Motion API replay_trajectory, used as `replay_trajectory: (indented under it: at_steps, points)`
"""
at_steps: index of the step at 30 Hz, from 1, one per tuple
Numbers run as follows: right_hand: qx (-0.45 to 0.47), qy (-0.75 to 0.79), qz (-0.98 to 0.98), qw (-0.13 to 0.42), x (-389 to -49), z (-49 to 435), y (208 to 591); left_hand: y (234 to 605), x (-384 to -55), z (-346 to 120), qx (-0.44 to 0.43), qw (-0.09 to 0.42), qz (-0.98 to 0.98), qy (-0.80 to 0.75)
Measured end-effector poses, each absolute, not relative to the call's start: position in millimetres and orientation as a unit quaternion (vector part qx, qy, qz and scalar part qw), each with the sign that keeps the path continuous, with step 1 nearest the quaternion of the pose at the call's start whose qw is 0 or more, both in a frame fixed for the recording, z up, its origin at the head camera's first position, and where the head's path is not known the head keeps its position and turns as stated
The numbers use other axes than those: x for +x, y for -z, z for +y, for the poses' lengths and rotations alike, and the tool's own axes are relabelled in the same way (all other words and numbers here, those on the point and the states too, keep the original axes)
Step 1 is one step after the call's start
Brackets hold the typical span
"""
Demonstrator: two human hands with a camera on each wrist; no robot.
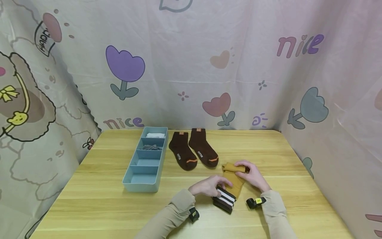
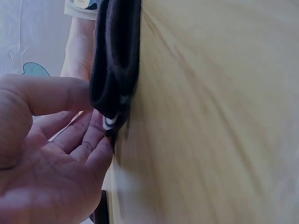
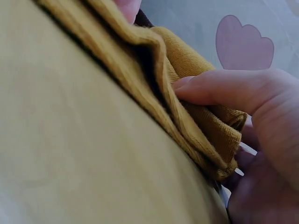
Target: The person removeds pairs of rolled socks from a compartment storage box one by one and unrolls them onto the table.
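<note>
A mustard sock bundle [image 1: 233, 183] lies on the table, its far end folded over and its near end dark brown with white stripes. My left hand [image 1: 209, 186] pinches the striped end [image 1: 224, 200] between thumb and fingers. In the left wrist view, the thumb lies against the dark folded layers [image 2: 117, 51]. At the far end, my right hand [image 1: 252, 174] grips the mustard fold [image 1: 234, 167]. The right wrist view shows its thumb on the fold, the other fingers partly hidden behind the mustard layers [image 3: 205, 126]. Some dark brown fabric shows beside the right fingers.
Two dark brown socks [image 1: 182, 152] [image 1: 203, 149] lie flat behind the hands. To their left stands a blue-grey divided box [image 1: 140, 188]; its far compartments hold a folded white item [image 1: 155, 135] and a grey fabric item [image 1: 151, 147]. A printed curtain [image 1: 179, 66] surrounds the table.
</note>
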State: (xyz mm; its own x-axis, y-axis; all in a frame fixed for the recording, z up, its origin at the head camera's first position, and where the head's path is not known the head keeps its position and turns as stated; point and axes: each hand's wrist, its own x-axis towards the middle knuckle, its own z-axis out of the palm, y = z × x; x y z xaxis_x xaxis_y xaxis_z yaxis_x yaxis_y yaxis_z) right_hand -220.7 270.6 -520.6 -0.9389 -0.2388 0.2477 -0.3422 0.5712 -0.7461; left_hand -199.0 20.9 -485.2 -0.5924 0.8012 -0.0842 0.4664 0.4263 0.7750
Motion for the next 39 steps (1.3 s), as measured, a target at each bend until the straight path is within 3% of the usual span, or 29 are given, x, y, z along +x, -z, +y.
replay_trajectory:
  at_steps: [19, 28, 39]
  points:
    - [0.135, -0.444, -0.884, 0.058, -244, 272, 516, 485, -199, 20, 0.385, 0.234, 0.81, -0.375]
    - [0.16, -0.44, -0.877, 0.106, -253, 270, 514, 485, -199, 20, 0.385, 0.238, 0.808, -0.378]
    - [0.134, -0.418, -0.894, 0.087, -262, 270, 512, 484, -199, 20, 0.383, 0.243, 0.801, -0.391]
